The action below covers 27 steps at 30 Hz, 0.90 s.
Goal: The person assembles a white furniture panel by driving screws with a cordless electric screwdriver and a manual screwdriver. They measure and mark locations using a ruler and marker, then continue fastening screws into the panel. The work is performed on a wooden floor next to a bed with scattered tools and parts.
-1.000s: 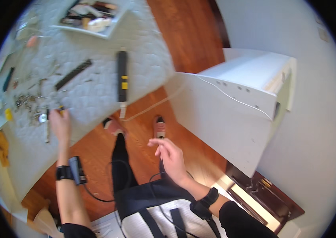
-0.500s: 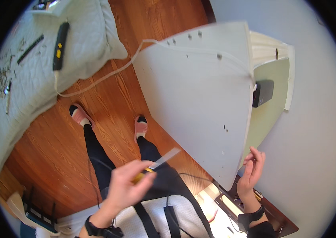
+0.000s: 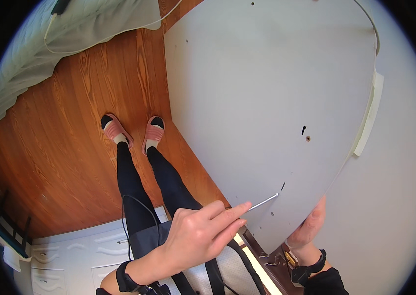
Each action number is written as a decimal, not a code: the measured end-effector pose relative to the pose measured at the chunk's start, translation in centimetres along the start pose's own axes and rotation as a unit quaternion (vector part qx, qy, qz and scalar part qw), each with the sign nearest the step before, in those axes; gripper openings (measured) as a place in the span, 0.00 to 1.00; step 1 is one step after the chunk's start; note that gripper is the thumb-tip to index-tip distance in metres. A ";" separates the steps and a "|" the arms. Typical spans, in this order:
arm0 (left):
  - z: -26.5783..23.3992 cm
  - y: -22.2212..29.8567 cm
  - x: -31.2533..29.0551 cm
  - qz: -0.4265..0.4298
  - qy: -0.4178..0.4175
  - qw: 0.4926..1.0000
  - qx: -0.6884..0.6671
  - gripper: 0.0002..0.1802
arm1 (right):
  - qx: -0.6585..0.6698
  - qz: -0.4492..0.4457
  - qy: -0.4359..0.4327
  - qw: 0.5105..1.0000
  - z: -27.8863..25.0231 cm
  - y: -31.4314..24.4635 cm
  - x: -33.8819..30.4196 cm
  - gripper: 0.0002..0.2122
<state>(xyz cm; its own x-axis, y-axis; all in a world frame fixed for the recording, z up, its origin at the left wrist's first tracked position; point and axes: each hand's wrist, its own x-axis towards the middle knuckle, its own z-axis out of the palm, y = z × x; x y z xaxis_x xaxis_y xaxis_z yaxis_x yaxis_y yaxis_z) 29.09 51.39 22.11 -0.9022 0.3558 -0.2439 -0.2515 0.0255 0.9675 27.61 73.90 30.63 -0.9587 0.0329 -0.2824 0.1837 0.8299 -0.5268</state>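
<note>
White panel (image 3: 267, 98): spread across the middle and right, dotted with small holes and slits; might shift or tip under a hard push, judging by support seen at only one edge. Right edge close to the pale wall (image 3: 399, 162), left edge bordering the boards, bottom corner beside dark brown wood (image 3: 275, 272) – little room there.
Wooden floor (image 3: 80, 118): stretching left of the panel, with pink slippers (image 3: 115, 130) planted near its slanting edge; more elbow room on this side than toward the wall.
Quilted cloth (image 3: 70, 39): hanging along the upper left, well apart from both hands.
White cable (image 3: 90, 48): looping from the cloth toward the panel; could catch a foot during a step forward.
Left hand (image 3: 200, 231): grasping a metal rod, index finger stretched along the shaft, low in front of the panel.
Right hand (image 3: 308, 228): set against the panel's right edge near the bottom corner, fingers partly hidden – cannot tell if clenched or merely resting; could get pinched if the panel swings wallward.
Metal rod (image 3: 264, 201): slanting up to the right, tip at the panel face; could skid and scratch from off-angle pressure.
Dark slit (image 3: 282, 187): just above the tip, apparently not entered.
</note>
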 end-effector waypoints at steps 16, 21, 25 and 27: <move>0.4 -0.8 0.3 0.038 0.025 0.999 -0.010 0.19 | 0.038 0.053 0.012 0.998 -0.3 0.1 -0.5 0.33; 0.3 -0.8 0.4 0.049 0.016 0.999 -0.004 0.20 | 0.036 0.057 0.008 0.998 -0.3 -0.2 -0.3 0.33; 0.2 -0.8 0.6 0.049 0.019 0.999 -0.009 0.20 | 0.034 0.062 0.005 0.997 -0.4 -0.5 -0.2 0.32; 0.1 -0.8 0.7 0.039 0.020 0.999 -0.006 0.20 | 0.022 0.060 0.000 0.998 -0.5 -0.6 -0.2 0.33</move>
<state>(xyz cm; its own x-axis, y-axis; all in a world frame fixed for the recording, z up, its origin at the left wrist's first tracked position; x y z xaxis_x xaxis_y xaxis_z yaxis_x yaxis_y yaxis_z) 28.72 51.73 21.15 -0.9326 0.3179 -0.1708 -0.1841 -0.0120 0.9828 27.59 73.71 31.40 -0.9290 0.1315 -0.3459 0.3074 0.7947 -0.5234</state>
